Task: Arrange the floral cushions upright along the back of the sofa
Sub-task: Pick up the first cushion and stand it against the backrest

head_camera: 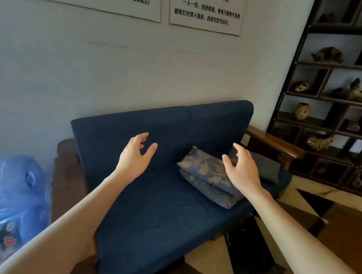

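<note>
Floral cushions (210,176) lie stacked beside a grey, perhaps folded, blanket (263,165); fingers (143,137) spread, empty.

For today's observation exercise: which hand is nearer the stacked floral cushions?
Right. The right hand overlaps the floral cushions; the left hand hangs open over the bare seat beside them.

1. The right hand (240,169) covered part of the top floral cushion (205,168) and the grey cushion (265,167) behind it.
2. The lower floral cushion (210,191) showed only its edge.
3. Both wall notices (204,11) were cut off at the frame's top.
4. The blue water bottle (8,200), lower left, was blurred and cropped.
</note>
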Demonstrator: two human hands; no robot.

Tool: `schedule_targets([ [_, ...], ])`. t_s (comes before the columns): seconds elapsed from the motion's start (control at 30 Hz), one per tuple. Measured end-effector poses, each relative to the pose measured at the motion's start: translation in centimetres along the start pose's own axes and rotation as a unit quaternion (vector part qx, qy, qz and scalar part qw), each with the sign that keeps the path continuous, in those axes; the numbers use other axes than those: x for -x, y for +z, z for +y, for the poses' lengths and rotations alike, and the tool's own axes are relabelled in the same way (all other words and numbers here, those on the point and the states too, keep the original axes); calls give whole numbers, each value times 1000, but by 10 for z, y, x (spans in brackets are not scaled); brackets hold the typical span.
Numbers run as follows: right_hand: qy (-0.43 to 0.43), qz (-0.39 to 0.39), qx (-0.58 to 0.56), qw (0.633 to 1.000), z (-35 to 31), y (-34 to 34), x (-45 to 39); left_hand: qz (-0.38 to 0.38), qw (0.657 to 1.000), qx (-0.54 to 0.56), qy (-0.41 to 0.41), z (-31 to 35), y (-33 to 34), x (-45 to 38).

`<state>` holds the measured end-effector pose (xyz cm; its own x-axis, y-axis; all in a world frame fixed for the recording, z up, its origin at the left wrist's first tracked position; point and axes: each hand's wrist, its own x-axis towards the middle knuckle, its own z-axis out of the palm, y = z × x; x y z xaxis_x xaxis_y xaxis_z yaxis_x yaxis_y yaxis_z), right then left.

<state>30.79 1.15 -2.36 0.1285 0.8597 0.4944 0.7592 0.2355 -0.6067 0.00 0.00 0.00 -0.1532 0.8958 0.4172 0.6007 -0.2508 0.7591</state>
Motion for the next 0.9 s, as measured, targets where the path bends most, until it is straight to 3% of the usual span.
schedule_targets([
  [0.47, 77, -2, 7, 997, 22, 46, 36, -69, 996, -3, -49, -44, 11, 0],
  [0.9, 120, -11, 38, 992, 85, 67, 42, -108, 991, 9, -83, -79, 80, -7],
])
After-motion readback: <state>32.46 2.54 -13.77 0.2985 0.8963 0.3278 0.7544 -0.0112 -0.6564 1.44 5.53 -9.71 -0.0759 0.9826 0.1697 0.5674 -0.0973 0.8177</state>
